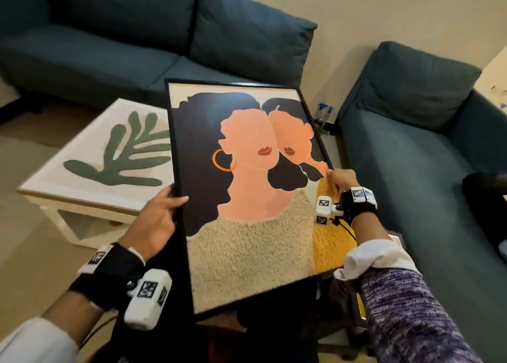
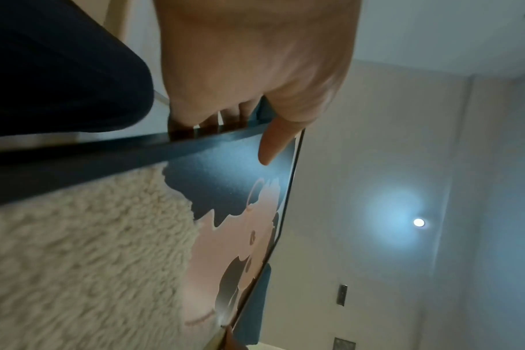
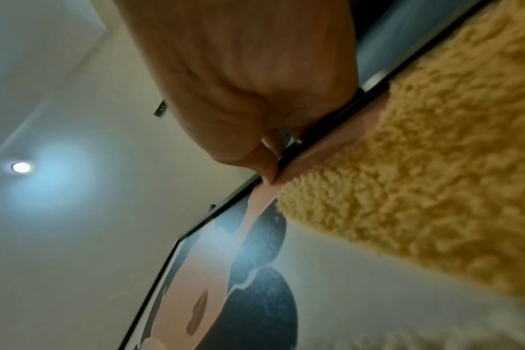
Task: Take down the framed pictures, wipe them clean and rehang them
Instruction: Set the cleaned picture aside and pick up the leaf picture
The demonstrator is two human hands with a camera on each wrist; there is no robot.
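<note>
The portrait (image 1: 247, 192) fills the centre of the head view, face up, its long axis running from bottom centre toward top centre, heads at the far end. The left hand (image 1: 157, 220) clamps its left edge, thumb on the glass. The right hand (image 1: 341, 181) pinches the right edge. Both forearms reach up from the bottom corners.

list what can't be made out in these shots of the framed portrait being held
- Back of the black-framed portrait of two faces: faces away in every view, so hanging hardware is unseen.
- Left hand fingers: behind the frame in the head view, shadowed in the left wrist view.
- Right hand fingertips: wrap the frame edge, hidden.
- Blue-topped spray bottles: too small, partly behind the frame.
- Green leaf picture: overlapped by the portrait.
</note>
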